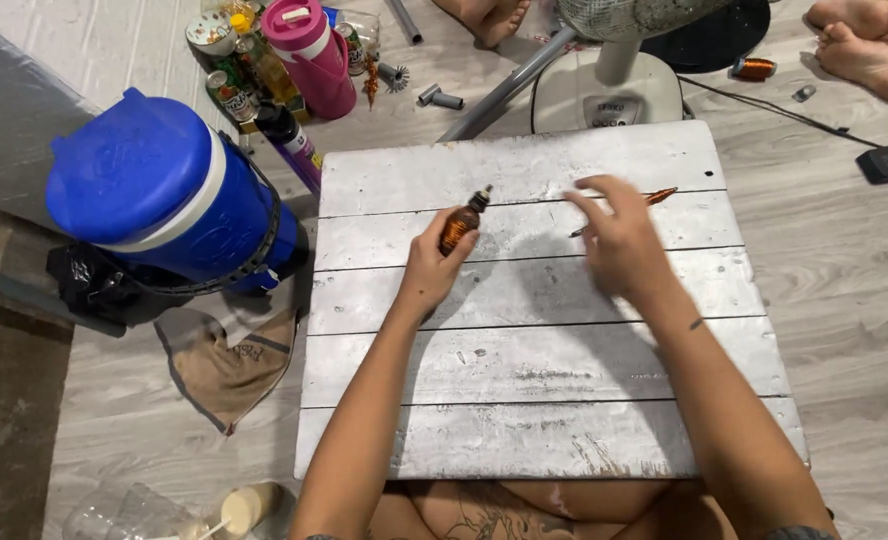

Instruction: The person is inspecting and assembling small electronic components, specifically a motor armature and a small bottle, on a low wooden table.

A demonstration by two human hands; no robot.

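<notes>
My left hand (430, 268) grips a small copper-wound motor part (459, 226) with a dark shaft end, held just above the whitewashed plank board (524, 360). My right hand (619, 240) hovers over the board with fingers spread and slightly blurred, holding nothing. Just beyond its fingertips a thin copper-coloured piece (654, 197) lies on the board, partly hidden by the hand.
A blue water jug (164, 195) lies left of the board, a brown rag (226, 365) below it. Bottles, cans and a pink tumbler (309, 50) crowd the far left. A fan base (609, 90) stands behind. Other people's bare feet (869, 45) are far right, and a black adapter (886, 163).
</notes>
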